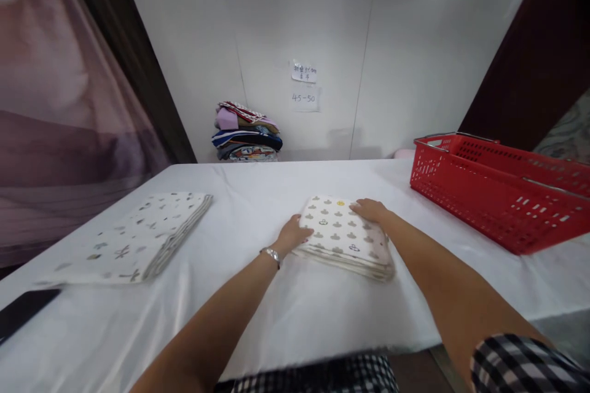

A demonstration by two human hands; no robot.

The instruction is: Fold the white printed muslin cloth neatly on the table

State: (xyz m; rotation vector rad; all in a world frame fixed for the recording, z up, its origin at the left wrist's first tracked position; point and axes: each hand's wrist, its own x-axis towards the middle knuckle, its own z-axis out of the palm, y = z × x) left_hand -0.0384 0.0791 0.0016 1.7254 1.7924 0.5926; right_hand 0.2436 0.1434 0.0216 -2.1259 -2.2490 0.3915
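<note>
A folded white cloth with grey-brown motifs and a small yellow round mark lies on the table before me. My left hand grips its left edge, with the thumb on top; a silver bracelet circles that wrist. Across the far right corner rests my right hand, its fingers laid flat on the top layer and its thumb hidden. Further left lies a larger folded white cloth with small scattered prints, apart from both hands.
The table has a white cover. A red perforated basket with metal handles stands at right. A pile of folded fabrics sits by the back wall, below paper notes. A dark flat object lies near left; a pinkish curtain hangs beyond.
</note>
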